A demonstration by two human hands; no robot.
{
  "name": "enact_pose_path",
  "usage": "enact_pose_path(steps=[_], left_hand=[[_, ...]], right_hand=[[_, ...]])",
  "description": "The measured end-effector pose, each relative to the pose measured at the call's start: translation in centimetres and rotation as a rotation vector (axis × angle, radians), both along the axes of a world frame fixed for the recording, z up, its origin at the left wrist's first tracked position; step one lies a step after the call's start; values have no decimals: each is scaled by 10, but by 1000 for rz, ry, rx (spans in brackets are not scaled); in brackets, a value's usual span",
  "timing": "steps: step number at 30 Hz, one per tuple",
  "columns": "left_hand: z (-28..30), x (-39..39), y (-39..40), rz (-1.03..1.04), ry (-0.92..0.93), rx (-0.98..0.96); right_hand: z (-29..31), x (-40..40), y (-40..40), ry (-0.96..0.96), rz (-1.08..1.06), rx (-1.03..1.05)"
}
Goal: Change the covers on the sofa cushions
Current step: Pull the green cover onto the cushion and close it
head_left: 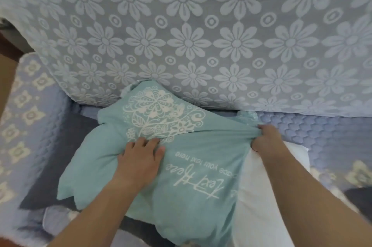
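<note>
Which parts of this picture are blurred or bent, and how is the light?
Head view: soft, even light without glare; the flowered throw bows from wide-angle distortion; corners blur; the teal cover, left hand and right hand are fairly sharp.

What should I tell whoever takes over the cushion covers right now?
Left hand: flat, pressing on the teal cover.
Right hand: gripping the bunched edge of that cover at its open end.
White cushion insert: partly bare, sticking out at the right; the rest seems to be inside.
All lies on the sofa seat.
Whether the cover is going on or coming off cannot be told from this frame.
Left: finish this cover.
</note>
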State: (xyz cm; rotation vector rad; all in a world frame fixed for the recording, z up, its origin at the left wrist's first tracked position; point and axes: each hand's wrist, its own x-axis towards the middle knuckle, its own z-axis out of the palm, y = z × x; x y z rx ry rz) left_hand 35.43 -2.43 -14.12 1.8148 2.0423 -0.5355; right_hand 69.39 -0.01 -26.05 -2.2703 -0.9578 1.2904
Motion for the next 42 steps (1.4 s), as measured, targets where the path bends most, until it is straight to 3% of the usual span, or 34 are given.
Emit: enact_pose_path(steps=[3,5,6,8,10,12,13,15,18,22,24,27,31,33,38,42], left_hand=[[-6,1,9,3,18,-77],[-8,-1,5,-11,42,-103],[-10,-2,2,-1,58,-124],[-4,5,-7,45,129,-142],[9,20,-21,-16,129,72],[24,52,-54,-176,-52,364],[31,72,-78,-236,-162,421],[37,118,-130,-299,-286,274],[9,149,-176,-329,-169,-24],[-26,121,-190,-234,-15,67],[-24,113,-204,-245,-83,78],[-27,108,-250,-231,-122,-82],[-14,93,-279,-120,-187,-304],[13,87,-257,-78,-163,-167],[113,68,-155,82,-519,277],[207,55,-120,43,-672,560]], right_hand=[[-19,24,11,-126,42,-162],[-20,26,25,-190,-105,-127],[-19,23,29,-87,-299,-39],[-7,16,13,366,-671,79],[18,6,-30,832,-827,45],[42,1,-77,943,-828,-5],[52,1,-93,952,-849,-8],[61,7,-112,910,-872,4],[71,15,-106,875,-873,-27],[81,40,-92,729,-874,-29],[77,52,-93,645,-930,-35],[58,43,-124,598,-1015,-64],[69,30,-161,306,-933,-149],[98,36,-155,295,-913,-91],[217,46,-109,309,-649,163],[326,41,-86,255,-478,419]])
